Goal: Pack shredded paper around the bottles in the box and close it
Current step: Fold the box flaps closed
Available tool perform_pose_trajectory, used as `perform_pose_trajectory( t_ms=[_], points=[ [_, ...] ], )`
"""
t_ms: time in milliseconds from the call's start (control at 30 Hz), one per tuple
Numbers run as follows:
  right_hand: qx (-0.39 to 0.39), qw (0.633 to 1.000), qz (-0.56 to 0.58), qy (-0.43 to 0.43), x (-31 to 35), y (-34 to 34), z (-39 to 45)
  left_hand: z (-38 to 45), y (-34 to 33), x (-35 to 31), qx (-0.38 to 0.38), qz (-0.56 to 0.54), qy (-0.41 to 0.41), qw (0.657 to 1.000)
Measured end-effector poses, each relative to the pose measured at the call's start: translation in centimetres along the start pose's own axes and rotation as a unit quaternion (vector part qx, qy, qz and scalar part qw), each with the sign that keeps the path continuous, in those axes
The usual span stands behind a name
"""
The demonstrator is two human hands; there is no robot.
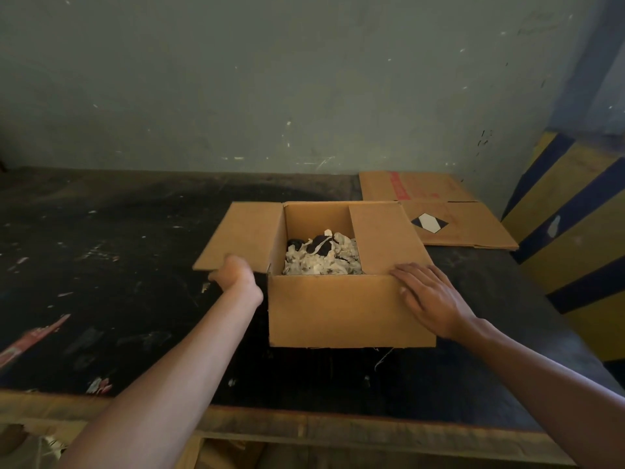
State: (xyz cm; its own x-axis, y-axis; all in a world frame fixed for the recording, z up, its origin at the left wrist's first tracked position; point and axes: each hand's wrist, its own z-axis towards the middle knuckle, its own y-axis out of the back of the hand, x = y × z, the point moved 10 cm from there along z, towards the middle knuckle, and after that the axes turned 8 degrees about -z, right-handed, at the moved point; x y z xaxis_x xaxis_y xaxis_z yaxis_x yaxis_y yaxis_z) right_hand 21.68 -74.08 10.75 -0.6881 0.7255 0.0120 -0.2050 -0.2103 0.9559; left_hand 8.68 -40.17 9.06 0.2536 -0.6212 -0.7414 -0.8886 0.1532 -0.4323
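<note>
A scuffed black desk (101,248) meets a scratched grey-green wall (270,79). The box (338,309) sits mid-desk, shredded paper (321,262) inside. The left hand (233,272) grips its left flap (243,235); the right hand (433,296) lies flat and open on its near right corner. Flattened cardboard (449,211) lies behind the box.

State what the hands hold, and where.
The left hand grips the box's left flap at its near edge. The right hand rests flat on the right flap.

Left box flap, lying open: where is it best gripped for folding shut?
Grip the left flap along its free outer edge, from the left and underneath, near the front corner where the left hand is. It lies spread outward from the box.
</note>
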Motion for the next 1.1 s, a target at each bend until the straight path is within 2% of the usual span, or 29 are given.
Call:
perform_pose_trajectory(
  t_ms=[133,267,367,467,533,633,700,800,933,1000,1100],
  points=[
    [-0.078,0.997,0.017,0.0,-1.2,1.7,-0.7,-1.5,-2.9,-1.8,0.14,0.064,-0.12,0.981],
    [-0.073,0.997,-0.027,0.011,-3.2,1.5,-1.6,-2.7,-5.5,-0.8,0.3,0.229,-0.185,0.908],
    [-0.035,0.997,-0.066,0.001,-4.9,0.3,-2.2,-3.1,-6.4,1.2,0.345,0.402,-0.206,0.823],
    [-0.007,0.995,-0.1,-0.008,-5.9,-1.2,-2.7,-4.1,-7.4,2.9,0.383,0.573,-0.268,0.673],
    [-0.002,0.996,-0.088,-0.018,-6.2,-1.8,-2.7,-4.0,-7.7,3.9,0.403,0.629,-0.295,0.595],
    [-0.013,0.998,-0.059,-0.021,-6.5,-1.9,-2.4,-3.3,-8.2,4.2,0.417,0.659,-0.311,0.543],
    [-0.015,0.999,-0.047,-0.005,-6.7,-1.7,-2.5,-3.2,-8.6,4.3,0.441,0.671,-0.289,0.52],
    [-0.033,0.999,-0.033,0.025,-6.6,-1.0,-2.6,-1.8,-8.8,4.2,0.474,0.676,-0.211,0.524],
    [-0.033,0.999,0.032,0.012,-6.8,-0.5,-1.6,-1.2,-9.5,2.8,0.489,0.643,-0.117,0.578],
    [-0.07,0.994,0.078,0.018,-6.6,0.4,-1.1,-0.5,-10.2,2.0,0.484,0.597,-0.092,0.633],
    [-0.128,0.981,0.141,-0.036,-6.9,1.9,-0.2,1.2,-10.8,1.0,0.459,0.459,-0.043,0.76]
  ],
)
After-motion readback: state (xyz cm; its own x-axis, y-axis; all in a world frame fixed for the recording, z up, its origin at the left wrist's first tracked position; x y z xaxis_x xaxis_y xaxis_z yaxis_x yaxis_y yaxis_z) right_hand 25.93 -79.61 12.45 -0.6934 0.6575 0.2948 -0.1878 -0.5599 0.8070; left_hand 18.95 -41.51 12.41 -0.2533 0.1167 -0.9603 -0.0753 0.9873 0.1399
